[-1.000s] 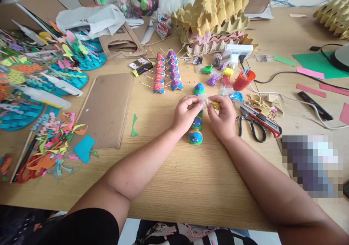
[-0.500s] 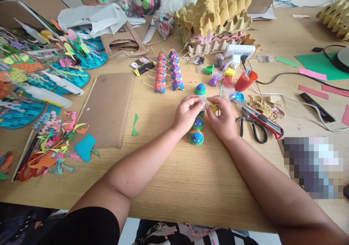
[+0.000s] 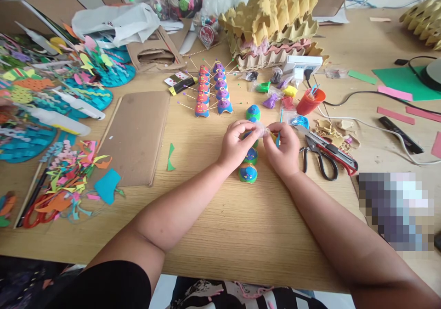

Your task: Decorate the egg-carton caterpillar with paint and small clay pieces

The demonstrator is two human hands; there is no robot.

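Left hand and right hand are close together, fingertips of both pinched on a clear plastic bag over the row of painted cups on the worktop. Recommended: steady the film with one pinch, ease with the other, avoid knocking the cups. A yellow piece and blue stick are partly hidden by the right hand; the bag's contents cannot be made out. Upper cups are partly covered.
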